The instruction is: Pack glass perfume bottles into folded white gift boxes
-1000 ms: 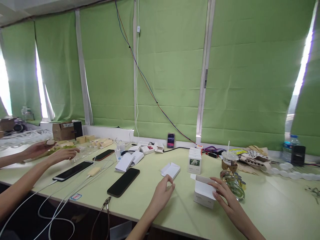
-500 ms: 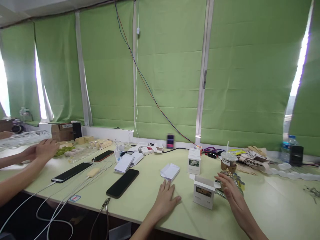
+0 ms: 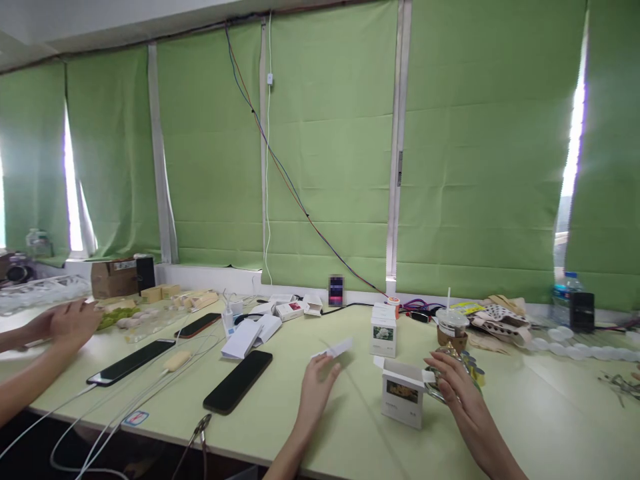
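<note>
My left hand (image 3: 320, 387) holds a folded white paper piece (image 3: 336, 348) by its near edge, tilted up off the table. On the right, my right hand (image 3: 453, 387) has its fingers apart, beside the raised flap of an open white box (image 3: 403, 400) with a picture on its front. Behind that hand is a shiny gold-and-glass object (image 3: 450, 350), partly hidden. A second white box (image 3: 383, 337) with a flower picture stands farther back.
A black phone (image 3: 239, 381) and folded white cartons (image 3: 243, 339) lie to the left, with cables and more phones beyond. Another person's hands (image 3: 70, 327) are at the far left. A lidded cup (image 3: 453, 323) stands at the back right.
My left hand has taken hold of the white paper piece and tilted it up from the table. My right hand remains by the open box. The camera view has shifted slightly.
</note>
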Demonstrator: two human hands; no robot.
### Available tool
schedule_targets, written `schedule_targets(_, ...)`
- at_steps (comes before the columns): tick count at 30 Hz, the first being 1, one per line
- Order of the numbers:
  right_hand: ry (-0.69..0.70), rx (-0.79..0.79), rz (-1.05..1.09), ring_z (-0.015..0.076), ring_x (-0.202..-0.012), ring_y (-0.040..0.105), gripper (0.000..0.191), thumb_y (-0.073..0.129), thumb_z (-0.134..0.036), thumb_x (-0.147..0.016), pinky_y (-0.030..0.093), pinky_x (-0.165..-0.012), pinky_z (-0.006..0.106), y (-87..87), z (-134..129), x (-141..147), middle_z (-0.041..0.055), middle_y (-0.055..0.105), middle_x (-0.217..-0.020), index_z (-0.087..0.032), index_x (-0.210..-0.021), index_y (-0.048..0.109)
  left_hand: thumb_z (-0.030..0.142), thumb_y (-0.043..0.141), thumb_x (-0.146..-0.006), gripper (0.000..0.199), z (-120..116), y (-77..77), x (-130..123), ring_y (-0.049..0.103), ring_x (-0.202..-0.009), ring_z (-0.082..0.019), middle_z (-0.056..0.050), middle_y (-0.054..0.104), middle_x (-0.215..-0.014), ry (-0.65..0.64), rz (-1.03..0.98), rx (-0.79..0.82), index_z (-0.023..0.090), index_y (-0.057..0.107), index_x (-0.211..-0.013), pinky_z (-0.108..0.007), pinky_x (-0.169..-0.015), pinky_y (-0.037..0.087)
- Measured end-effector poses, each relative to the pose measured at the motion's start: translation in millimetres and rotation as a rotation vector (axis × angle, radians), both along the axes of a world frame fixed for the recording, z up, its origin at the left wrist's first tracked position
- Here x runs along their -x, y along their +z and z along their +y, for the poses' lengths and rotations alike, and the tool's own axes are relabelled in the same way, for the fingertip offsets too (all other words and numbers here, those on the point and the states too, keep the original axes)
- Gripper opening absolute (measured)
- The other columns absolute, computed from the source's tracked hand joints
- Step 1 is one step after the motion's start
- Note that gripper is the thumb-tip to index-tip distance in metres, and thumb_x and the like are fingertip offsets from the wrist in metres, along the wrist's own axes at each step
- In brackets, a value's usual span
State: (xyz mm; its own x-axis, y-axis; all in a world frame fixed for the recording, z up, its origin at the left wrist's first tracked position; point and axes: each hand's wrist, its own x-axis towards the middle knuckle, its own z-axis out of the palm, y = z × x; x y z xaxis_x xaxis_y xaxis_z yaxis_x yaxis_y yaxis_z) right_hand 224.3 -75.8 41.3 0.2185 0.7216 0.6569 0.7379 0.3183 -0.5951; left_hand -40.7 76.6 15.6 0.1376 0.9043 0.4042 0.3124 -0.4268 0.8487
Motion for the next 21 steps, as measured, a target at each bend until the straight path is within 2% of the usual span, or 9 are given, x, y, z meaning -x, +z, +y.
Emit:
schedule_targets(4,-0.004,-0.013,-0.016,0.0261,-0.124,0.047,0.035,0.038,-0.044,-0.093,0.046,-0.097,0.041,5.3,-5,8,0.0056,0.049,-0.133,-0.029,-0.117,0.058,0.047,0.059,-0.076,0.036,-12,29.2,11,0.054,-0.11,-0.026,-0.011,0.059,-0.11,0.019,-0.274,-0.109,0.017,0.069,-0.094,-0.035,-0.09,0.048)
schedule_targets(6,0.012,-0.031,-0.004,0.0247,-0.119,0.052,0.034,0.038,-0.043,-0.093,0.049,-0.093,0.037,6.7,-8,15,0.0061,0.051,-0.131,-0.028,-0.115,0.059,0.042,0.062,-0.076,0.027,-22,47.5,18,0.057,-0.099,-0.025,-0.008,0.06,-0.099,-0.007,-0.336,-0.151,0.018,0.069,-0.083,-0.031,-0.081,0.051)
schedule_targets(8,0.038,-0.059,0.018,0.0228,-0.112,0.057,0.032,0.04,-0.042,-0.093,0.052,-0.088,0.032,8.0,-11,24,0.0064,0.052,-0.128,-0.028,-0.114,0.06,0.037,0.064,-0.076,0.019,-33,65.1,26,0.058,-0.088,-0.021,-0.006,0.059,-0.087,-0.101,-0.348,-0.181,0.018,0.066,-0.074,-0.028,-0.075,0.05)
schedule_targets(11,0.055,-0.137,0.021,0.0222,-0.107,0.058,0.029,0.043,-0.039,-0.092,0.052,-0.084,0.029,11.1,-17,39,0.007,0.057,-0.12,-0.027,-0.11,0.062,0.028,0.063,-0.08,0.018,-49,84.8,36,0.053,-0.077,-0.016,-0.002,0.053,-0.076,-0.332,-0.332,-0.188,0.017,0.058,-0.066,-0.024,-0.068,0.045)
schedule_targets(15,0.071,-0.252,-0.026,0.023,-0.105,0.058,0.023,0.045,-0.033,-0.091,0.051,-0.086,0.031,16.7,-28,55,0.0065,0.06,-0.112,-0.028,-0.105,0.063,0.02,0.062,-0.081,0.02,-68,95.4,38,0.049,-0.072,-0.014,-0.002,0.052,-0.075,-0.631,-0.295,-0.139,0.016,0.053,-0.063,-0.023,-0.064,0.041)
schedule_targets(18,0.097,-0.258,-0.064,0.0221,-0.104,0.058,0.023,0.045,-0.03,-0.092,0.051,-0.085,0.031,19.5,-33,61,0.006,0.059,-0.112,-0.03,-0.108,0.061,0.023,0.06,-0.084,0.024,-80,97.5,33,0.051,-0.073,-0.016,-0.004,0.053,-0.075,-0.726,-0.255,-0.181,0.016,0.052,-0.062,-0.025,-0.066,0.041)
schedule_targets(21,0.136,-0.193,-0.133,0.0232,-0.102,0.06,0.024,0.048,-0.032,-0.09,0.053,-0.081,0.031,20.2,-34,62,0.0076,0.06,-0.113,-0.029,-0.111,0.059,0.029,0.053,-0.089,0.032,-92,100.9,29,0.053,-0.075,-0.017,-0.006,0.055,-0.074,-0.769,-0.159,-0.266,0.016,0.052,-0.06,-0.028,-0.069,0.043)
